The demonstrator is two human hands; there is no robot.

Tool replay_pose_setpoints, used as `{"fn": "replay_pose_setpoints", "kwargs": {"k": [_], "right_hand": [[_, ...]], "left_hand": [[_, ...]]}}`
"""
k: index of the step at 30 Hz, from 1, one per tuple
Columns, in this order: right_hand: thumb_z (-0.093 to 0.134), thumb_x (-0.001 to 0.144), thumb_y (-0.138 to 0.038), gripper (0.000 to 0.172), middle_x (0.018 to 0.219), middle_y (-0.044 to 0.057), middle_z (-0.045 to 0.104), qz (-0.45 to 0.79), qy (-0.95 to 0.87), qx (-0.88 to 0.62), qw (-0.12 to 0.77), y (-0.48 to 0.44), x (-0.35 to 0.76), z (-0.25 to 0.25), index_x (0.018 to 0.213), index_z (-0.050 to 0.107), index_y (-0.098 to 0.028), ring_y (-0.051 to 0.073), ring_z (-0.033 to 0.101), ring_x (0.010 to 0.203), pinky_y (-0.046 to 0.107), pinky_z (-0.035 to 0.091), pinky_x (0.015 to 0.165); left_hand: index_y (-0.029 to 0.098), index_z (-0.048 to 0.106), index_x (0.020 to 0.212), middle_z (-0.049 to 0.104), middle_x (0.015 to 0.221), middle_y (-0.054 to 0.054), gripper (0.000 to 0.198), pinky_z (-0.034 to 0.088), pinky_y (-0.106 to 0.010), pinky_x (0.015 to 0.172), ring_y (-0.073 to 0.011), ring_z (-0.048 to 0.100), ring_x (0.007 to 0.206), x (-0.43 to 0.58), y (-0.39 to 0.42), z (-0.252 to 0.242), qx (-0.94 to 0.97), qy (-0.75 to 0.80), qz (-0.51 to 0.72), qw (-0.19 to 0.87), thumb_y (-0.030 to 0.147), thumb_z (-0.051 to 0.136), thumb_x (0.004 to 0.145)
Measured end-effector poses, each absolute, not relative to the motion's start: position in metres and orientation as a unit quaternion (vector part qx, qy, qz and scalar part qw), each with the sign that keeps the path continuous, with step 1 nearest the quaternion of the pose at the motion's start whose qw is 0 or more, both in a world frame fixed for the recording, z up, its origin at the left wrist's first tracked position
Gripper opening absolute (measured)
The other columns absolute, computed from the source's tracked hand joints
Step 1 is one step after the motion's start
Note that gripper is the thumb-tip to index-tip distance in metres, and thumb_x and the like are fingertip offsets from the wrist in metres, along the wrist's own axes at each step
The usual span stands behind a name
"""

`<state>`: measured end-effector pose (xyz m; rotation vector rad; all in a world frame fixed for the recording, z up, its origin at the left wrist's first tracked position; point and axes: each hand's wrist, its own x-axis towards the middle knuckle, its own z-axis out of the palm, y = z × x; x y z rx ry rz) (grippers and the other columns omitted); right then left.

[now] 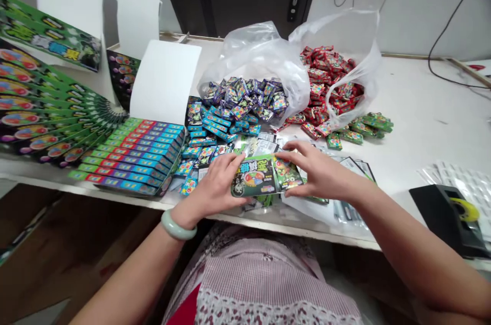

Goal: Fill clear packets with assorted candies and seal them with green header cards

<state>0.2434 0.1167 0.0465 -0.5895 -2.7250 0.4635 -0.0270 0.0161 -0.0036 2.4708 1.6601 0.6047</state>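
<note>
My left hand (220, 184) is closed on a green and black printed candy packet (253, 179), held flat above the table edge. At the packet's right end, my right hand (312, 171) pinches a small green candy box (286, 171) between thumb and fingers. The two pieces touch or overlap; whether one lies inside the other I cannot tell. Beneath both hands lie clear plastic sleeves with printed cards (264, 143). Small blue candy boxes (218, 125) are piled just beyond my left hand, and green ones (368, 125) lie beyond my right.
Clear plastic bags hold purple candy boxes (245, 95) and red ones (326, 74). At left stands a display carton (164, 79) with rows of coloured boxes, beside fanned printed cards (49, 105). A black tape dispenser (441, 212) is at the right edge.
</note>
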Motion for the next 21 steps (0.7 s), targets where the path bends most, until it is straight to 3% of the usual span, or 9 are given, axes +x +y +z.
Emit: {"fn": "replay_pose_setpoints", "kwargs": {"k": [9,14,18,21], "right_hand": [[0.072,0.057,-0.071,0.088,0.117,0.016,0.055,0.130,-0.962,-0.195,0.143,0.114,0.229,0.039,0.128,0.052,-0.023,0.036,0.054,0.108,0.050,0.049,0.092],[0.075,0.057,-0.068,0.104,0.131,0.018,0.049,0.161,-0.949,-0.197,0.185,0.108,0.223,0.030,0.140,0.034,-0.022,0.038,0.048,0.119,0.052,0.043,0.100],[0.066,0.084,-0.042,0.063,0.121,0.011,0.061,0.170,-0.915,-0.264,0.255,0.094,0.222,0.022,0.138,0.036,-0.029,0.032,0.052,0.116,0.051,0.041,0.100],[0.056,0.091,-0.032,0.045,0.112,0.008,0.067,0.200,-0.909,-0.270,0.246,0.079,0.217,0.017,0.135,0.043,-0.031,0.029,0.056,0.112,0.051,0.043,0.095]], "left_hand": [[0.020,0.026,0.146,0.041,0.131,-0.016,0.103,0.040,-0.052,0.104,-0.0344,0.042,0.124,-0.021,0.010,-0.006,0.798,0.541,0.227,0.136,0.058,0.076,0.066],[0.020,0.024,0.147,0.044,0.128,-0.016,0.100,0.039,-0.053,0.105,-0.0348,0.043,0.122,-0.022,0.005,-0.009,0.793,0.556,0.230,0.097,0.050,0.078,0.068],[0.017,0.025,0.147,0.044,0.129,-0.018,0.097,0.039,-0.053,0.104,-0.0362,0.043,0.122,-0.027,0.001,-0.015,0.782,0.574,0.238,0.047,0.053,0.074,0.070],[0.015,0.027,0.146,0.044,0.129,-0.018,0.098,0.038,-0.052,0.105,-0.0363,0.042,0.123,-0.026,0.001,-0.018,0.787,0.567,0.237,0.048,0.053,0.074,0.070]]}}
